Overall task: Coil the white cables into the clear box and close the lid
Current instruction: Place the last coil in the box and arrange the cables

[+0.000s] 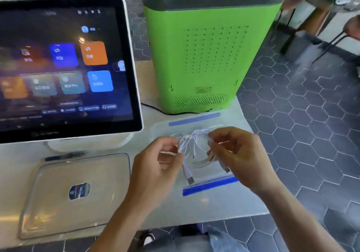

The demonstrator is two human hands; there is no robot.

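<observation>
A loose bundle of white cables [195,146] hangs between my two hands, just above the clear box [209,186], which has blue latches at its far and near ends. My left hand [155,166] pinches the left side of the loops, and a USB plug dangles below it. My right hand [239,154] grips the right side of the coil. The clear lid [78,191], with a blue label in its middle, lies flat on the counter to the left of the box.
A large touchscreen terminal [64,66] stands at the back left on a white stand. A green perforated machine [206,57] sits right behind the box, with a black cord running from its base. The counter edge drops to hexagon floor tiles on the right.
</observation>
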